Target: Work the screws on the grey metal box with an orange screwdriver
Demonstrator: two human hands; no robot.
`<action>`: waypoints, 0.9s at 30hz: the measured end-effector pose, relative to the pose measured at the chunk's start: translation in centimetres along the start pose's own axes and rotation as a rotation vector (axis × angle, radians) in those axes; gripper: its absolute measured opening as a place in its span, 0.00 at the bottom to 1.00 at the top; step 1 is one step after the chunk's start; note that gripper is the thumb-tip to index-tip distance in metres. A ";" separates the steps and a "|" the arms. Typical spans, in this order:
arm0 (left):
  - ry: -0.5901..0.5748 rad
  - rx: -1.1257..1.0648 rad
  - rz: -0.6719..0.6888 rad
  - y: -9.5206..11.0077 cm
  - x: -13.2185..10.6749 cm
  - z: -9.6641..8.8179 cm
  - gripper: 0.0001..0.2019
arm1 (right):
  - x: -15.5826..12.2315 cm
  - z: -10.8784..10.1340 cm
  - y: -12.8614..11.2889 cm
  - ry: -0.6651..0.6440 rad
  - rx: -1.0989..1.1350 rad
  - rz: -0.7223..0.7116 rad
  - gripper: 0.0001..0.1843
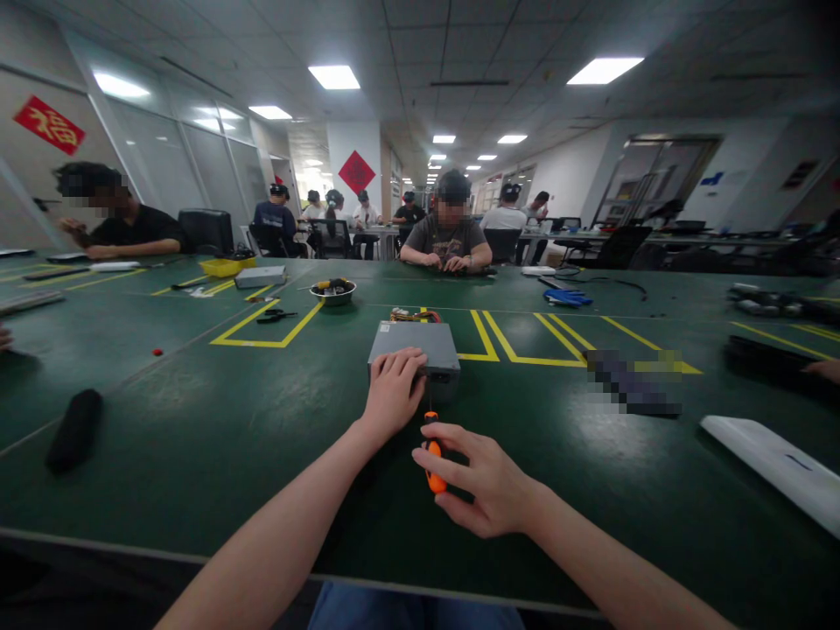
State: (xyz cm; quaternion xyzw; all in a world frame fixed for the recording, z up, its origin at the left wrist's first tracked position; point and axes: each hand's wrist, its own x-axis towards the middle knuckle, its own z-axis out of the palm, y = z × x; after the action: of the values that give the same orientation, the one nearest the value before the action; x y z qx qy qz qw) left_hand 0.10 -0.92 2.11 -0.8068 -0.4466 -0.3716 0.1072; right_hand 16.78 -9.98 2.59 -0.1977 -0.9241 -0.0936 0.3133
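A grey metal computer power supply (420, 339) rests on the green table in front of me, with a bundle of coloured cables (415, 316) at its far side. My left hand (395, 389) grips its near left part, fingers laid over the top and thumb down by the front face. In my right hand (482, 477) is an orange and black screwdriver (434, 468), held between thumb and fingers. The thin shaft points away from me at the front face of the power supply. Whether its tip sits in a screw is too small to tell.
Yellow tape (255, 343) marks areas on the table (282, 437). A bowl of tools (332, 291), a yellow tray (227, 267), another grey box (261, 277) and blue gloves (567, 297) lie farther back. A black case (75, 430) is left, a white device (774, 464) right. A person (448, 232) sits opposite.
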 end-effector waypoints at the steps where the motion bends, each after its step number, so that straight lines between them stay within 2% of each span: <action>1: 0.002 0.001 -0.001 0.0 0.0 0.0 0.13 | 0.0 -0.1 0.0 -0.007 -0.007 -0.008 0.19; 9: 0.003 -0.002 0.004 0.0 0.1 0.0 0.13 | 0.0 0.6 0.0 0.078 0.024 -0.014 0.17; 15: 0.010 0.008 0.004 0.0 0.1 0.1 0.13 | 0.3 0.1 -0.2 -0.053 -0.042 -0.034 0.17; 20: 0.006 -0.002 0.001 0.0 0.1 0.0 0.13 | 0.5 0.2 -0.3 0.039 -0.030 -0.046 0.14; 22: 0.006 0.001 -0.004 0.0 0.1 0.0 0.13 | 0.3 0.3 -0.3 0.057 -0.002 -0.027 0.15; 27: 0.003 0.008 -0.005 0.0 0.1 0.1 0.13 | 0.2 0.0 -0.2 -0.038 -0.039 -0.031 0.17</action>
State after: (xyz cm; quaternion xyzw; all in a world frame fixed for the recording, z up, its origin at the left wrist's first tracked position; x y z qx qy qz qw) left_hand 0.15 -0.80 2.13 -0.8047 -0.4498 -0.3713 0.1105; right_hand 16.50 -10.08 2.69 -0.1910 -0.9309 -0.1129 0.2901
